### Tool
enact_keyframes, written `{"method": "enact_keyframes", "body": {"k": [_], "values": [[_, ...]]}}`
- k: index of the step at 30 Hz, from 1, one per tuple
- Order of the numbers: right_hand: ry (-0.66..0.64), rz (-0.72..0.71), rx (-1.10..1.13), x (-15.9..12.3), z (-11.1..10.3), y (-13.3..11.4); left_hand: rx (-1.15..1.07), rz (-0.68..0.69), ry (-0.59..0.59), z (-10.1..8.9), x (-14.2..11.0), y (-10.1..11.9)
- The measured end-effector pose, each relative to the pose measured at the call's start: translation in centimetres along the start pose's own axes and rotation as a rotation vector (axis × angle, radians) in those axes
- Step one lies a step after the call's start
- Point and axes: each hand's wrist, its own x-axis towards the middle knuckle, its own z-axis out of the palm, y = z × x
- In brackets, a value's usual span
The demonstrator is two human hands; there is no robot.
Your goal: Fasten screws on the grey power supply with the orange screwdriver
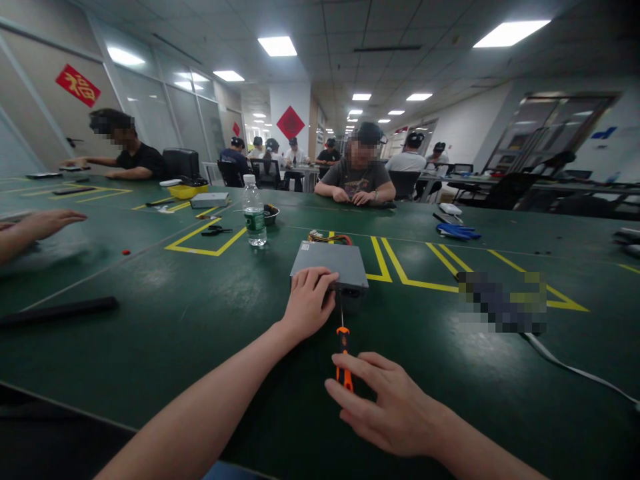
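Observation:
A grey computer power supply unit lies on the green table in front of me, its socket side facing me and its coloured wires at the far side. My left hand grips its near left corner, fingers over the top. An orange and black screwdriver points away from me, with its shaft reaching the unit's near face. The tip's exact contact is too small to make out. Around the rear of its handle are the fingers of my right hand, loosely curled.
A water bottle stands beyond the unit to the left, beside a small bowl. Blue gloves lie at right, above a blurred-out item with a white cable. A co-worker's hand shows at left; another person sits opposite.

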Motion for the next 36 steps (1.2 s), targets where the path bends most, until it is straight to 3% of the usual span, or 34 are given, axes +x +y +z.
{"method": "enact_keyframes", "body": {"k": [3, 9, 16, 22, 29, 36], "values": [[-0.022, -0.007, -0.034, 0.0, -0.1, -0.1, -0.002, -0.003, 0.003, 0.1, 0.0, -0.1], [0.114, 0.016, 0.033, -0.1, 0.4, 0.0, -0.003, -0.003, 0.016, 0.1, -0.1, 0.0], [0.003, 0.024, 0.0, 0.3, -0.5, -0.1, 0.0, 0.0, 0.024, 0.1, -0.1, 0.0], [0.131, 0.045, 0.012, -0.1, 0.0, 0.2, -0.013, 0.007, 0.017, 0.2, 0.0, -0.1], [0.003, 0.059, 0.021, 0.2, -0.9, 0.2, -0.004, -0.005, 0.009, 0.3, 0.0, -0.1], [0.166, 0.091, 0.045, -0.6, -0.1, 0.6, 0.003, -0.007, 0.008, 0.2, 0.0, 0.0]]}}
